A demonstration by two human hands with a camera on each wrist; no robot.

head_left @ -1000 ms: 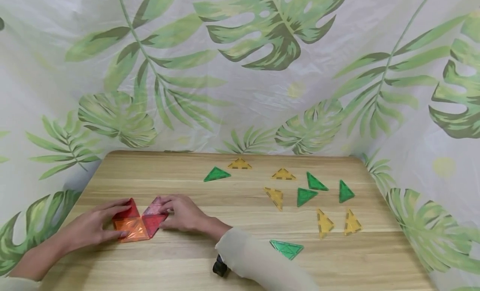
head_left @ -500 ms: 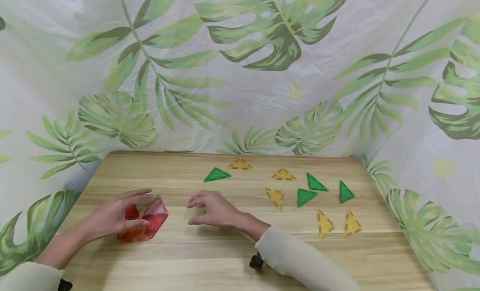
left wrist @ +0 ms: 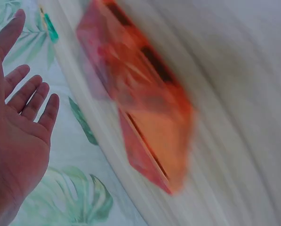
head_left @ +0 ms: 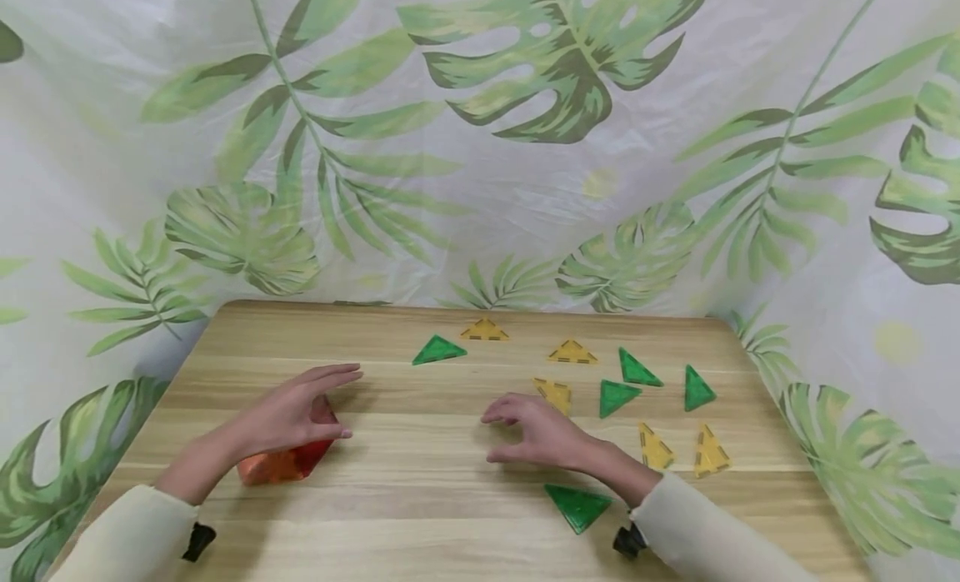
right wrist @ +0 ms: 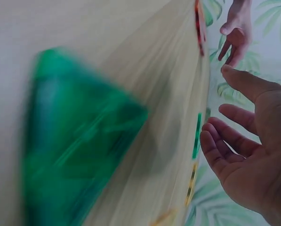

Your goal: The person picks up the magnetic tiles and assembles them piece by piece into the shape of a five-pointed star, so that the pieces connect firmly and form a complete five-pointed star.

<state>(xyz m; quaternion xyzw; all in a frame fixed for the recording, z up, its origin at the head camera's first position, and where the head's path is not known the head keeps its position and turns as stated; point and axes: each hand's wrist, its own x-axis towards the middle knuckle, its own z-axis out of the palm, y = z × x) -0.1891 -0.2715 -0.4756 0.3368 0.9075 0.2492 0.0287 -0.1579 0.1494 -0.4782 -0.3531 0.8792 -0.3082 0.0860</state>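
Note:
My left hand [head_left: 277, 415] hovers over a flat cluster of translucent magnetic tiles, its fingers spread and holding nothing. An orange tile [head_left: 272, 468] and a red tile [head_left: 318, 455] show beneath it; the hand covers much of the rest. In the left wrist view the orange tile [left wrist: 135, 75] joins pinkish-red triangles [left wrist: 142, 160]. Over the table's middle right, my right hand [head_left: 543, 434] hangs with loosely bent fingers and nothing between them. Nearest to it are a yellow triangle tile [head_left: 555, 392], partly behind the fingers, and a larger green triangle tile [head_left: 577, 507], blurred in the right wrist view.
Several small triangle tiles lie apart at the back and right of the wooden table [head_left: 420, 524], such as a green one [head_left: 438, 350] and a yellow one [head_left: 484, 330]. A leaf-patterned cloth [head_left: 487, 190] hangs behind. Black wrist devices [head_left: 628, 542] sit at the sleeves.
My right hand has let go of the cluster's pink and red tiles and moved right, toward the yellow and green tiles. My left hand has lifted off the tiles and shifted right over them.

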